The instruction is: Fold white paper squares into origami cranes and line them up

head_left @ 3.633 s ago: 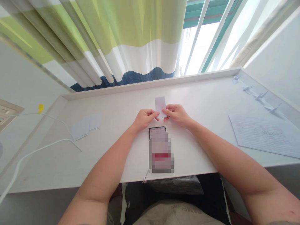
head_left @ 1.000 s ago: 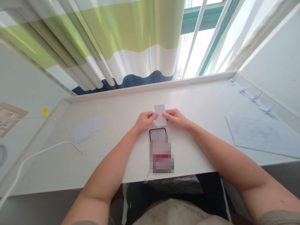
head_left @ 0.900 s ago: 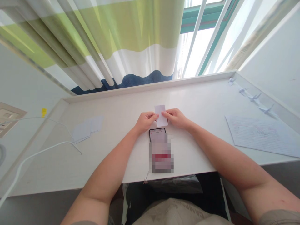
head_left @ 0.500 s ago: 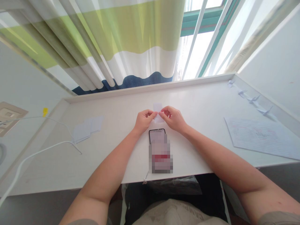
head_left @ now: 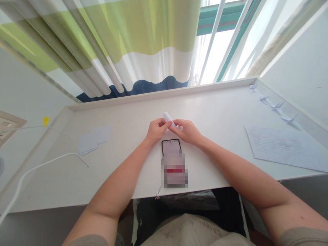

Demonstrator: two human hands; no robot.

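A small piece of white paper is held between both hands above the white desk, narrow and tilted with its top leaning left. My left hand is closed, thumb and fingers pinching the paper's left side. From the other side my right hand grips the paper too, its thumb near the left thumb. The fingers hide the paper's lower part. Just in front of my hands a phone lies face up, its lower part blurred by pixels.
Several white paper slips lie on the left, near a white cable. A written sheet rests on the right. Several small folded papers line the raised right edge. A curtain hangs behind the desk.
The paper lay flat and upright under my fingertips; now it is lifted, looks narrower and tilts to the left. Both hands have closed in around it.
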